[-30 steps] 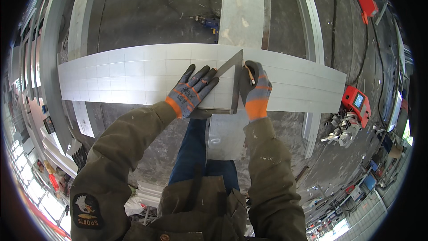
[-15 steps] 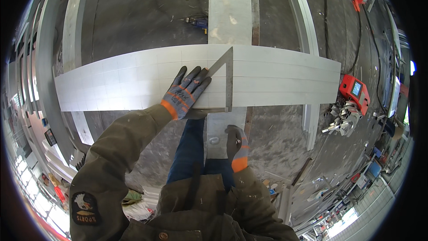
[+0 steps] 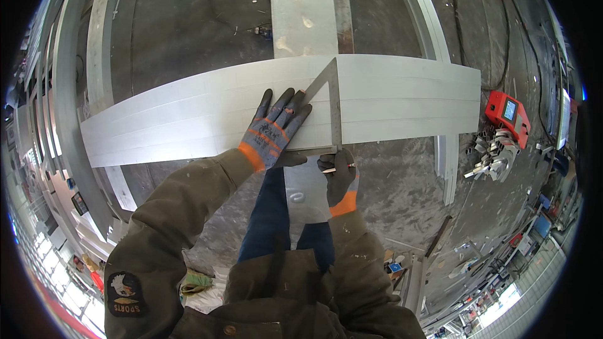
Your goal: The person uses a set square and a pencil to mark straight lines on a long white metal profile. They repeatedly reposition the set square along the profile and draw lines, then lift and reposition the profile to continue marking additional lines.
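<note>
A long, pale metal panel point(image 3: 402, 97) with faint ruled lines lies crosswise in front of me. On it rests a metal triangle square point(image 3: 335, 100), its base along the panel's near edge. My left hand point(image 3: 276, 127), in a grey and orange work glove, holds the square: outstretched fingers press over its slanted side, and the thumb sits by its base. My gloved right hand point(image 3: 341, 179) is just below the square's near corner. Its curled fingers pinch a thin pencil-like stick point(image 3: 351, 165); the exact kind is hard to make out.
Under the panel runs a broad metal beam point(image 3: 304, 12), with narrower rails point(image 3: 100, 44) to the left and right point(image 3: 427, 19). A red device with a screen point(image 3: 507, 115) stands at the right beside a heap of metal offcuts point(image 3: 493, 156). Cables cross the dark floor.
My right hand has come up to the square's near corner, and the stick now shows in its fingers. The left hand and square have shifted slightly right along the panel.
</note>
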Demonstrator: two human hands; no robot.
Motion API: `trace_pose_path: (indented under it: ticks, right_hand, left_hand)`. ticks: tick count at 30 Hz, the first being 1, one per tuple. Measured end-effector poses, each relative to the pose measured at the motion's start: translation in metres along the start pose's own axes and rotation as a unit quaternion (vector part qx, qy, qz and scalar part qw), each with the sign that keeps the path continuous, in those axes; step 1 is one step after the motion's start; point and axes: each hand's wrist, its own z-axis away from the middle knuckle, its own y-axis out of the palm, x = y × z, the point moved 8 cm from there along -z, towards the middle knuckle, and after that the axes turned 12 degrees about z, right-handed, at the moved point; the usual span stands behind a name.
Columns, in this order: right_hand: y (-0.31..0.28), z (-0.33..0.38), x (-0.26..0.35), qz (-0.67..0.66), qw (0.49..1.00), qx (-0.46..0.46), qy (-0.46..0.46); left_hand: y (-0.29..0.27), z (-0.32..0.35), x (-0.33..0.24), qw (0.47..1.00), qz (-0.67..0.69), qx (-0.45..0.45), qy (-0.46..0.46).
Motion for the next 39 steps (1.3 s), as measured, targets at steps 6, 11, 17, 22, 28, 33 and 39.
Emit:
trace_pose_path:
  ticks: [6,11,17,22,28,33,39]
  right_hand:
    - [-0.011,-0.007,0.005,0.061,0.998,0.021,0.024]
    - [-0.010,-0.013,0.001,0.052,0.997,0.050,0.032]
    - [-0.006,-0.012,-0.001,0.029,0.997,0.045,0.052]
    - [-0.002,-0.012,0.006,0.044,0.997,0.063,0.030]
    - [-0.002,-0.011,0.009,0.051,0.996,0.059,0.038]
    - [-0.005,-0.008,0.013,0.060,0.995,0.078,0.012]
    - [-0.042,0.007,0.050,0.329,0.937,0.119,0.013]
  left_hand:
    - [0.002,-0.007,-0.005,0.999,0.017,-0.035,-0.013]
    - [0.005,-0.007,-0.005,0.999,-0.012,-0.041,-0.015]
    - [0.007,-0.007,-0.004,0.999,-0.030,-0.023,-0.006]
    - [0.009,-0.006,-0.003,0.999,-0.031,-0.017,0.001]
    - [0.010,-0.007,-0.002,0.999,-0.031,-0.014,0.003]
    - [0.011,-0.006,-0.002,1.000,-0.023,-0.013,0.000]
    - [0.011,-0.009,-0.006,1.000,-0.021,-0.021,0.002]
